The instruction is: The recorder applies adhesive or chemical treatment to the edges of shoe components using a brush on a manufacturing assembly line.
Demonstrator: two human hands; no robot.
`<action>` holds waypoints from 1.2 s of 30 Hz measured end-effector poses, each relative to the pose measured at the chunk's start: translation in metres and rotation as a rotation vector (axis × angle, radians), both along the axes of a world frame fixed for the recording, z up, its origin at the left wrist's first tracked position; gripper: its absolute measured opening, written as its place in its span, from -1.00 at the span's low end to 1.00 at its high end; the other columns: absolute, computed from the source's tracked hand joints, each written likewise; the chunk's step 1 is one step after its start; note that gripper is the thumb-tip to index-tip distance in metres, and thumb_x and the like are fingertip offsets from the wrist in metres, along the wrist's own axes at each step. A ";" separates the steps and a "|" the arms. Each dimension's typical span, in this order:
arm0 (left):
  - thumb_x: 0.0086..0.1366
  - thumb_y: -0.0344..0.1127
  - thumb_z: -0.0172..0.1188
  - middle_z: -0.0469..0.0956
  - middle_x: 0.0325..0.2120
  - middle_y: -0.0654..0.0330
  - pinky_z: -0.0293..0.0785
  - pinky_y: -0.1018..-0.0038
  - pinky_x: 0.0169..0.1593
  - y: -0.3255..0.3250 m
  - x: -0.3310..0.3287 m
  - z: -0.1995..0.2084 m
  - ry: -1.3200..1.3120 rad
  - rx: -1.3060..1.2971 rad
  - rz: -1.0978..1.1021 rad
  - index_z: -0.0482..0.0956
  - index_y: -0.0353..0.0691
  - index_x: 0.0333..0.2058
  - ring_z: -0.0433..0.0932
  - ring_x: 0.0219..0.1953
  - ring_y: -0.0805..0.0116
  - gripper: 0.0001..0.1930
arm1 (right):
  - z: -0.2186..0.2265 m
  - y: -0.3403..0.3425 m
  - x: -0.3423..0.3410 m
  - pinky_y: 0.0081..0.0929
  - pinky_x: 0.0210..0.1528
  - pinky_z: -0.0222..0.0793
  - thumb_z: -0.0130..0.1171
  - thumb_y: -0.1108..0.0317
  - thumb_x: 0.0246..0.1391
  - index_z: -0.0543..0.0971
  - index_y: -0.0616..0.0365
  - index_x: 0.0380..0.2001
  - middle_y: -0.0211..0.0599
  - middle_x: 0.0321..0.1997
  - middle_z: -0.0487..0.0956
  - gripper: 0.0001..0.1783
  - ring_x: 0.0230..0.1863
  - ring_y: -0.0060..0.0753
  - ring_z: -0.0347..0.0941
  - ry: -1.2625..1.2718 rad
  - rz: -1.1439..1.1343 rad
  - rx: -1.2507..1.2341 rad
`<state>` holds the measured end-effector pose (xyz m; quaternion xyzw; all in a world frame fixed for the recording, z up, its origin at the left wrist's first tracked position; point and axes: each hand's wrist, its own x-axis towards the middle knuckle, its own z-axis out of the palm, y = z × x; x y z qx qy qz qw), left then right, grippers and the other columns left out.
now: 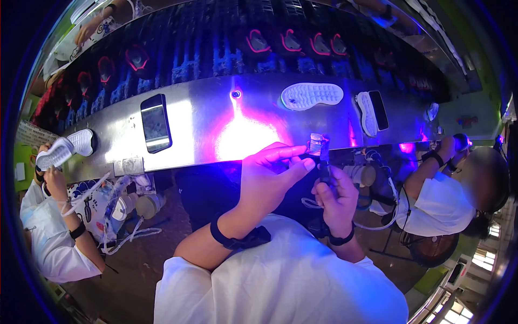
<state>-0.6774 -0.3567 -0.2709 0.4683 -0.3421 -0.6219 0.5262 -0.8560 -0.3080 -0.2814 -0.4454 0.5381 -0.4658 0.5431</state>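
Note:
In front of my body, above the table's near edge, I hold a dark stick-like tool (324, 171) with a pale, ribbed end (316, 144); its exact kind is not clear. My right hand (337, 201) is closed around the dark lower part. From the left, my left hand (270, 175) reaches across, thumb and index finger pinching at the tool just by the pale end. Beyond my hands, a white shoe sole (313, 96) lies tread up on the metal table (189, 102). A bright violet-white glow lights the tabletop left of it.
A phone (155, 124) lies on the table's left. At right, a white sole (367, 114) rests beside another phone (379, 109). Behind the table runs a dark conveyor (205, 46) carrying red-edged pieces. One co-worker (59, 232) at left handles white soles; another (440, 200) sits right.

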 end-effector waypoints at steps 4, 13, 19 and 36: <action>0.19 -0.43 0.48 0.68 -0.39 0.27 0.45 0.61 -0.26 0.000 0.003 0.002 -0.084 -0.013 0.019 0.78 -0.24 -0.18 0.56 -0.37 0.57 -0.80 | 0.003 0.002 0.005 -0.70 -0.39 0.36 0.30 0.34 0.26 0.56 0.29 0.12 -0.48 -0.39 0.61 -0.59 -0.43 -0.75 0.44 0.132 0.009 -0.011; 0.22 -0.40 0.46 0.67 -0.42 0.26 0.45 0.59 -0.29 0.001 0.013 0.000 -0.039 0.026 -0.008 0.79 -0.25 -0.25 0.56 -0.38 0.56 -0.87 | -0.007 0.002 0.002 -0.72 -0.47 0.25 0.28 0.35 0.27 0.51 0.35 0.21 -0.42 -0.38 0.58 -0.51 -0.50 -0.75 0.37 0.252 0.090 -0.142; 0.26 -0.37 0.44 0.63 -0.44 0.30 0.36 0.65 -0.47 0.002 0.012 0.004 -0.030 -0.005 -0.014 0.77 -0.26 -0.28 0.50 -0.52 0.65 -0.89 | -0.002 0.005 0.007 -0.70 -0.52 0.18 0.24 0.35 0.29 0.46 0.39 0.22 -0.29 -0.39 0.57 -0.49 -0.57 -0.72 0.29 -0.046 0.080 -0.064; 0.35 -0.38 0.35 0.61 -0.41 0.28 0.43 0.67 -0.54 0.002 0.003 0.008 0.128 -0.057 0.055 0.68 -0.31 -0.25 0.52 -0.59 0.62 -0.88 | 0.002 0.006 0.004 -0.67 -0.64 0.13 0.27 0.25 0.30 0.46 0.44 0.18 -0.20 -0.41 0.56 -0.46 -0.68 -0.69 0.22 -0.381 0.059 0.072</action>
